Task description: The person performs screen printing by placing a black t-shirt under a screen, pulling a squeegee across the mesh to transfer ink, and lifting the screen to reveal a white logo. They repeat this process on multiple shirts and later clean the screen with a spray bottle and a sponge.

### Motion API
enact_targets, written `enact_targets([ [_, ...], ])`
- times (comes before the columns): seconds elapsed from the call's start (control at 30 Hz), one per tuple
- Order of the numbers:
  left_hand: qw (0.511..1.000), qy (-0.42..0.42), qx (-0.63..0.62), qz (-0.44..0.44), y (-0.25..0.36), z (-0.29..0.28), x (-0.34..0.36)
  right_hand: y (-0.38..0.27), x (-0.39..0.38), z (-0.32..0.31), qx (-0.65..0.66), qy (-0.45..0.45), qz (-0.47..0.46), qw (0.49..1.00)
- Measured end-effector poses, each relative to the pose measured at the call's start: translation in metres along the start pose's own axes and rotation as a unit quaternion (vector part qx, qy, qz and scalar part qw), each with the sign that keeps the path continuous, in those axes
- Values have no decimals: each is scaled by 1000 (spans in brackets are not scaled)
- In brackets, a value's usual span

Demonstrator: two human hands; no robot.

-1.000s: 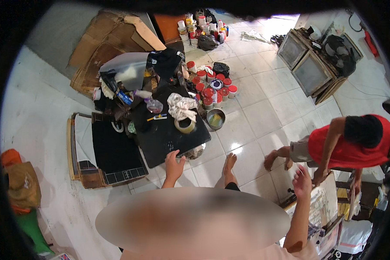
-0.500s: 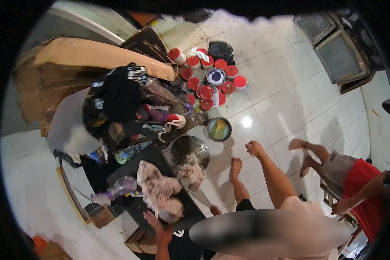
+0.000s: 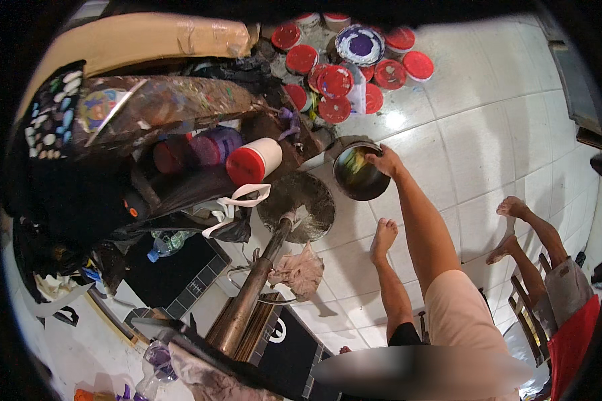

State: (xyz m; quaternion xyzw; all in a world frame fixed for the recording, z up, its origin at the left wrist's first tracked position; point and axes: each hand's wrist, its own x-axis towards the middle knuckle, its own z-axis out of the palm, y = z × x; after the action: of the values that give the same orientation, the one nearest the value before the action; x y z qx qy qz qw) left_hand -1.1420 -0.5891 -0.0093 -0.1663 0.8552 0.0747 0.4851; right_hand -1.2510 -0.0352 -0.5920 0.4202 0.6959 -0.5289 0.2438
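Over the near right rim of a round dark metal pot (image 3: 362, 189) reaches my right hand (image 3: 386, 162), its fingers curled over the edge and gripping it. Inside the pot lies something yellow-green (image 3: 351, 164), too unclear to name. My left hand is out of view. At the lower edge, a crumpled pale pink cloth (image 3: 211, 377) and a clear plastic bottle (image 3: 157, 361) lie on a tilted dark board (image 3: 231, 367). Left of the pot stands a round, stained metal base (image 3: 314, 214) with a thick pole (image 3: 247, 307) rising from it; another pinkish cloth (image 3: 297, 271) hangs beside the pole.
Several red-lidded tubs (image 3: 336, 81) stand beyond the pot. A cluttered, paint-stained bench (image 3: 174, 100) fills the left, with a white-and-red tub (image 3: 254, 162) lying on its side. At the right sits another person in red (image 3: 575, 347), feet on the tiled floor (image 3: 475, 154).
My right hand has moved from above the floor onto the pot's rim. My left hand, earlier beside the pink cloth, has left the view. The view has shifted, bringing the bench closer.
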Motion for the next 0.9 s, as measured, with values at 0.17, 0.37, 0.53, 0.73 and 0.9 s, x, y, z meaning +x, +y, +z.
enact_targets([
  [0.17, 1000, -6, 3, -8, -3, 7, -1, -33, -10, 13, -124, 70, -88, 986],
  [0.37, 1000, 6, -5, 26, -17, 10, -4, -60, -71, 29, -378, 109, -276, 877],
  [0.53, 995, 38, -13, 94, -33, 8, -10, -59, -124, 36, -592, -86, -243, 764],
  [0.73, 950, 190, 104, 224, -8, -7, -2, -65, -227, -3, -442, -102, -136, 881],
  [0.9, 951, 220, 49, 212, 9, -11, -1, -72, -402, -44, -249, 17, -99, 963],
])
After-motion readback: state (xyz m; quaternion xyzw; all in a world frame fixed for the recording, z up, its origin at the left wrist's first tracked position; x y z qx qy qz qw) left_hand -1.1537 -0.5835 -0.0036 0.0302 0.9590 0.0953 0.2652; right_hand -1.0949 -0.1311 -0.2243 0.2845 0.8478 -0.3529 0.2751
